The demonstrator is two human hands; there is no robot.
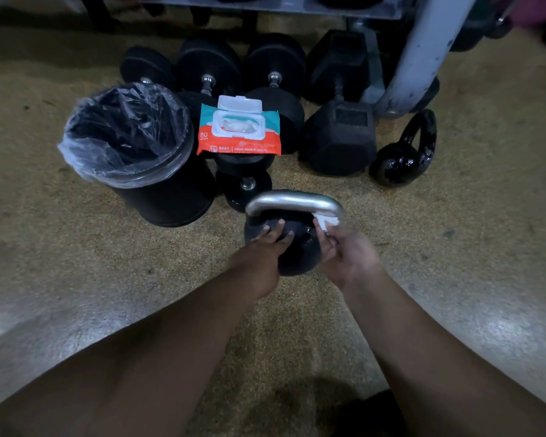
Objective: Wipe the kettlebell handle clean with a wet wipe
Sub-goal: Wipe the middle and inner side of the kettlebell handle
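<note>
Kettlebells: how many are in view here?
2. The silver-handled kettlebell stands in front of the person, left hand resting on its body, right hand holding a wet wipe at its handle. The glossy black kettlebell lies farther right, beside the rack leg. Others may be hidden.

The speckled tan floor (454, 234) carries a black kettlebell (301, 247) with a silver handle in the middle. Behind it to the left stands a black bin (171, 200) lined with a clear bag. A small dumbbell (246, 184) sits between them. Farther back lie round dumbbells (275, 99), a hex dumbbell (338, 137), a glossy smaller kettlebell (401, 162) on its side and a grey rack leg (420, 58).
</note>
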